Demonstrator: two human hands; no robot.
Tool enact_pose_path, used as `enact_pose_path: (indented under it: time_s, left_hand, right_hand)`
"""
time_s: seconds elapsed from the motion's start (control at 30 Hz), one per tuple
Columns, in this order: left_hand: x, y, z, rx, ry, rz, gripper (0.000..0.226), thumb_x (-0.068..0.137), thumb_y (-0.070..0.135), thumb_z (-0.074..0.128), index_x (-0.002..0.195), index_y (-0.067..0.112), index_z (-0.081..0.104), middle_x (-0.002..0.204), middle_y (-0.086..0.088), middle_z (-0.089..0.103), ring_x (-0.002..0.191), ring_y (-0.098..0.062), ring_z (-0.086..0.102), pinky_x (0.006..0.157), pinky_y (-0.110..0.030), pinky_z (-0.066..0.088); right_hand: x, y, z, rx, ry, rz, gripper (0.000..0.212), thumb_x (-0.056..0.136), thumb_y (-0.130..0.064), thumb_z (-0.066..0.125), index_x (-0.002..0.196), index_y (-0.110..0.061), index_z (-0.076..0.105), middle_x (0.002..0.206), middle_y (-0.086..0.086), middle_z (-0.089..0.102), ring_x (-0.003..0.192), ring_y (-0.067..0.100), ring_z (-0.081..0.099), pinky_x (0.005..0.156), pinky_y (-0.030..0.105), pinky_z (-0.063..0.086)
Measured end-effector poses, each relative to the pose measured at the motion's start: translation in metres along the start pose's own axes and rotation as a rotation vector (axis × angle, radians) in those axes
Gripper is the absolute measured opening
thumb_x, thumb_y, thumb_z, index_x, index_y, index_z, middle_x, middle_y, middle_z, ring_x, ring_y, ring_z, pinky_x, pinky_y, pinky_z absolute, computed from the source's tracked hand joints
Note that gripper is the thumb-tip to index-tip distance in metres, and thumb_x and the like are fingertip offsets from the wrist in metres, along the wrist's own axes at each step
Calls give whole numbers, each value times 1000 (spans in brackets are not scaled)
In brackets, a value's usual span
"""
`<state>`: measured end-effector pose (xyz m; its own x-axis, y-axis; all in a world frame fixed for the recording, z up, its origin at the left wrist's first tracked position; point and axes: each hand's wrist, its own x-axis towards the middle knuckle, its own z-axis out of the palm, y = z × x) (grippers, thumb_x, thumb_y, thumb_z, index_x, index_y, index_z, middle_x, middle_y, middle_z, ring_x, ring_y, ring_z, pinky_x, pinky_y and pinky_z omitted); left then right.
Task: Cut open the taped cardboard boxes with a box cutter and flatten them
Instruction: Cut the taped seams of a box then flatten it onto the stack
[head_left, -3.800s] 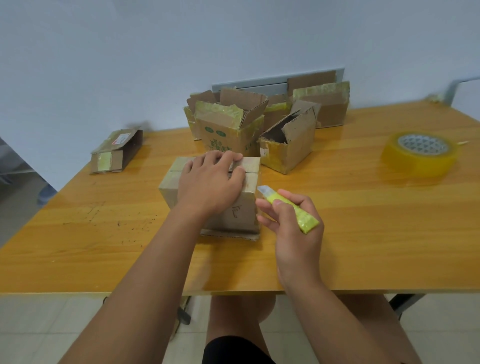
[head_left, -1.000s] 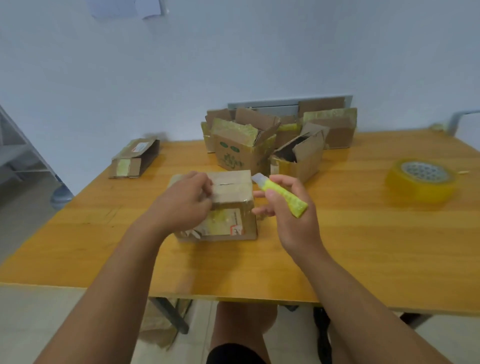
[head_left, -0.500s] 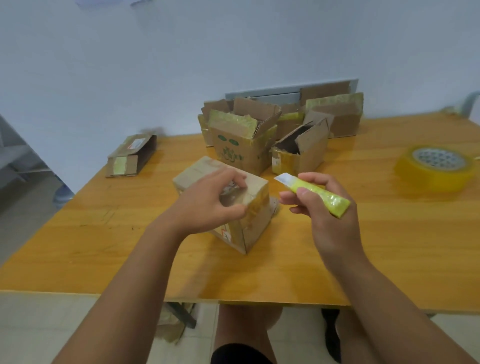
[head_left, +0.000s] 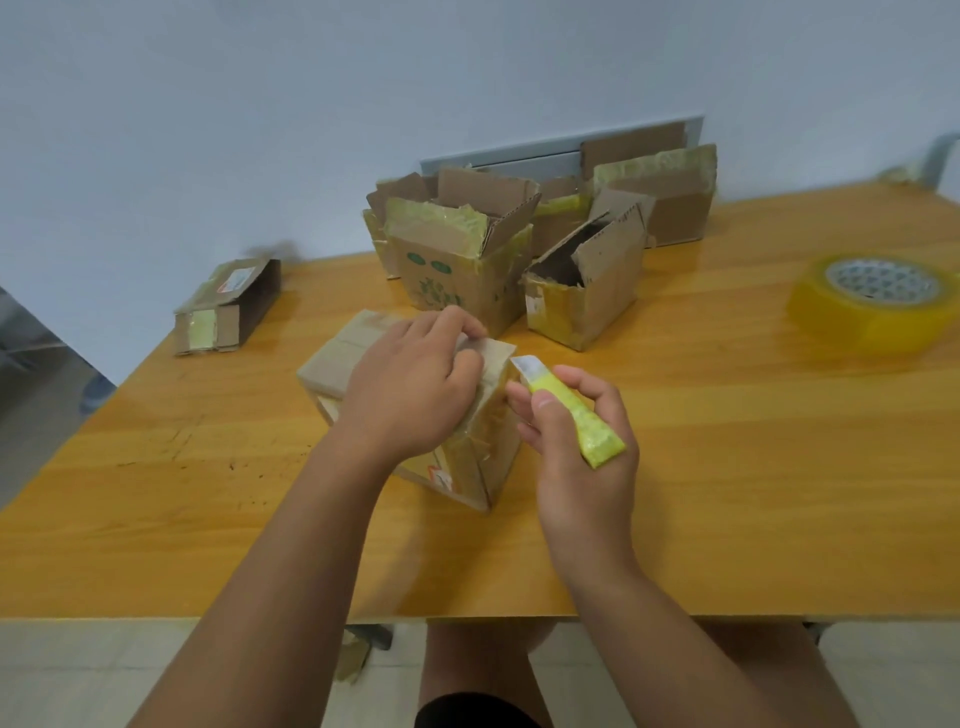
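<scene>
A small taped cardboard box (head_left: 340, 358) stands cornerwise on the wooden table (head_left: 727, 467), its near corner turned toward me. My left hand (head_left: 410, 384) lies over its top, fingers curled at the far right edge and gripping it. My right hand (head_left: 571, 431) holds a yellow-green box cutter (head_left: 576, 415) just right of the box, its pale tip close to the box's upper right corner. No blade can be made out.
Several opened cardboard boxes (head_left: 457, 260) with yellow tape cluster at the back centre against the wall. A long narrow box (head_left: 228, 306) lies at the back left. A roll of yellow tape (head_left: 878, 301) sits at the right. My knees show below the table's front edge.
The box has been turned from square-on to cornerwise under my left hand. My right hand with the cutter came back in close to the box's upper right corner.
</scene>
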<state>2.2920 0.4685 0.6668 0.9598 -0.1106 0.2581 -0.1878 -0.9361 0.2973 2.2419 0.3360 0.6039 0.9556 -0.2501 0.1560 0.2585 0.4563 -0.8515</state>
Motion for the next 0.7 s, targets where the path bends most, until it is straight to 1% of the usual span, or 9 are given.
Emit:
enact_pose_path:
  time_s: [0.1,0.3,0.43,0.5,0.6,0.7]
  left_hand:
    - [-3,5,5,19,62,-50,25,97,32,34,116,32,50,124,8,56,113,-14,42,79,-29,25]
    - [-2,9,6,17,69,-97,23,97,32,34,114,32,49,125,6,56,118,-19,43,84,-32,29]
    - [-3,14,6,31,68,-131,23,97,33,32,114,31,47,125,5,56,119,-20,42,92,-36,33]
    - [-4,17,8,45,84,-148,23,97,33,32,114,30,47,125,4,56,119,-21,42,96,-38,34]
    - [-4,20,9,63,103,-163,23,97,32,32,114,29,47,123,2,56,118,-22,43,97,-38,34]
    - [-4,21,10,58,100,-181,23,97,32,32,114,30,47,124,3,56,118,-22,42,96,-39,33]
  right_hand:
    - [2,0,5,26,34,11,19,89,-24,61,108,-26,62,98,2,77,100,19,72,89,38,57]
    - [5,0,7,68,80,18,22,87,-23,59,109,-22,61,98,5,77,95,20,74,82,30,59]
    - [9,1,7,56,75,26,18,93,-16,59,110,-18,61,98,7,76,96,20,74,84,33,59]
    - [12,1,7,52,73,27,17,93,-16,59,110,-19,61,97,6,77,95,20,74,83,33,60]
    - [17,-1,7,40,76,38,17,93,-17,58,109,-20,61,95,4,77,93,20,74,77,29,59]
    - [20,-2,6,27,66,47,16,94,-15,58,110,-18,62,94,5,77,92,19,74,76,28,60]
